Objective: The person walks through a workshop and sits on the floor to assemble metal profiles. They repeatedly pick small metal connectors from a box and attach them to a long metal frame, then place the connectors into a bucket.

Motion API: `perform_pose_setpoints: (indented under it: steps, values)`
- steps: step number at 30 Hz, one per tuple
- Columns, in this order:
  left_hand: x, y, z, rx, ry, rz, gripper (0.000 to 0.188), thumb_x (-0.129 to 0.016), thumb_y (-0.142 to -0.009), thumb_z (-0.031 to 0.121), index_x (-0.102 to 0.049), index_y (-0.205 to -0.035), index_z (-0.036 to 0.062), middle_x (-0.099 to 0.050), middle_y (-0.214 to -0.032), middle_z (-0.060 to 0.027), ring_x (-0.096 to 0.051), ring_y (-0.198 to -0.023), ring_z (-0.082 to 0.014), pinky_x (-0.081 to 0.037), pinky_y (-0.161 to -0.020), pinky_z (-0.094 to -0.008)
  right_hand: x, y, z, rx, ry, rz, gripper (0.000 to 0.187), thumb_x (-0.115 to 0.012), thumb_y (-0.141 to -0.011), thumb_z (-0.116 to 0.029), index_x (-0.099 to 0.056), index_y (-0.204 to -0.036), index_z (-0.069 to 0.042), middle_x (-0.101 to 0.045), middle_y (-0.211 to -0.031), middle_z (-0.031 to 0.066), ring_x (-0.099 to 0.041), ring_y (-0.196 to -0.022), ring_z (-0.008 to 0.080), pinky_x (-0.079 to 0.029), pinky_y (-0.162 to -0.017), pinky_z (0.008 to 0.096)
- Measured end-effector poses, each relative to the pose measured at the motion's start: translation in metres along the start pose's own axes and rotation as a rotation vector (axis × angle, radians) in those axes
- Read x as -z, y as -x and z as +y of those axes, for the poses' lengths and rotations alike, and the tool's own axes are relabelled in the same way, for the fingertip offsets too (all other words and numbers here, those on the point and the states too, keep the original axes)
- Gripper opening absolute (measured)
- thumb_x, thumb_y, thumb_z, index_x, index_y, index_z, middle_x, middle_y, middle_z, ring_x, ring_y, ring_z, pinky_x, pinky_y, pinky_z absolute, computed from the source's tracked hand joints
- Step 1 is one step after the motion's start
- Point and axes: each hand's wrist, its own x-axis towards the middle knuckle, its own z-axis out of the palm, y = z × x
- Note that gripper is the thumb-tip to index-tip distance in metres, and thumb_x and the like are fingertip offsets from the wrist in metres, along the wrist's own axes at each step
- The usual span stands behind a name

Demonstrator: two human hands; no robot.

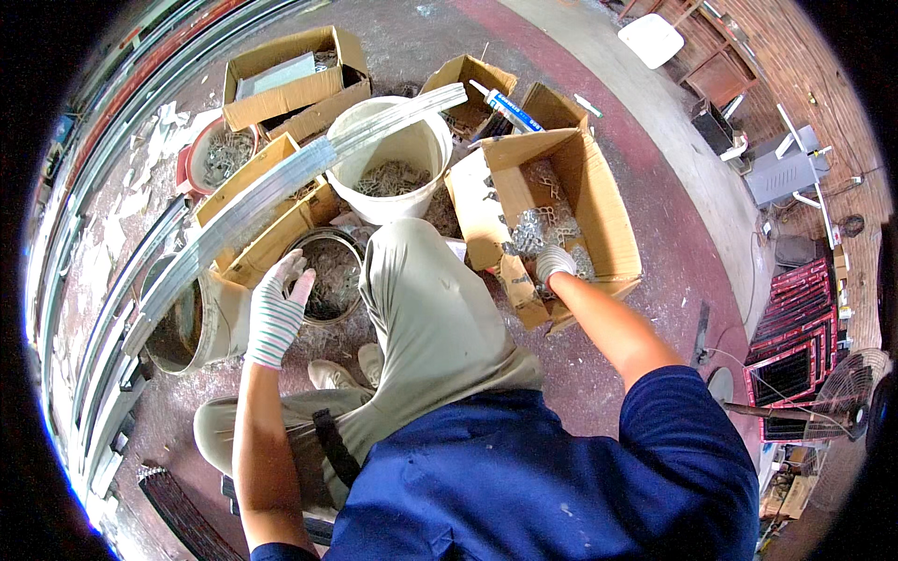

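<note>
My left hand (277, 313), in a white glove with green stripes, is beside a round bucket (329, 238) holding small metal pieces. Its thumb stands apart from the bent fingers, and nothing shows between them. My right hand (558, 264), gloved too, reaches into an open cardboard box (608, 220) on the right. Small shiny metal pieces (531, 232) lie in that box around the hand, whose fingertips are hidden. A long galvanized metal channel (257, 192) slants from lower left to upper right, passing over the white bucket (402, 210).
A cardboard box (271, 105) stands at the far left, near a red bucket (185, 166) of metal pieces. A blue-and-white tube (510, 110) leans on the boxes ahead. Long metal profiles (103, 234) line the left. A fan (837, 402) stands at right.
</note>
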Motion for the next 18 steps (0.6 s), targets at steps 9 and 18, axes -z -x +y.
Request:
perform_pose_setpoints:
  steps: [9,18]
  values:
    - [0.001,0.002,0.005,-0.053,-0.032,0.02,0.044,-0.069,-0.093,0.012,-0.058,-0.132,-0.0038,-0.067,-0.122,-0.0164,-0.064,-0.113,-0.02,-0.048,-0.1,-0.0312,-0.004,-0.007,-0.006,-0.085,-0.079,-0.004,0.039,-0.073,-0.079,-0.038,-0.077,-0.1,-0.005,-0.073,-0.109,0.018,-0.071,-0.102,0.0343,-0.057,-0.085,0.0455]
    - [-0.003,0.0,0.005,-0.097,-0.092,0.025,0.043,-0.07,-0.092,0.013,-0.06,-0.131,-0.0029,-0.068,-0.121,-0.0162,-0.065,-0.112,-0.0203,-0.048,-0.101,-0.0316,0.015,-0.037,0.033,-0.044,-0.316,0.048,0.052,-0.076,-0.076,-0.045,-0.073,-0.107,-0.003,-0.067,-0.12,0.0218,-0.065,-0.114,0.0352,-0.053,-0.093,0.0422]
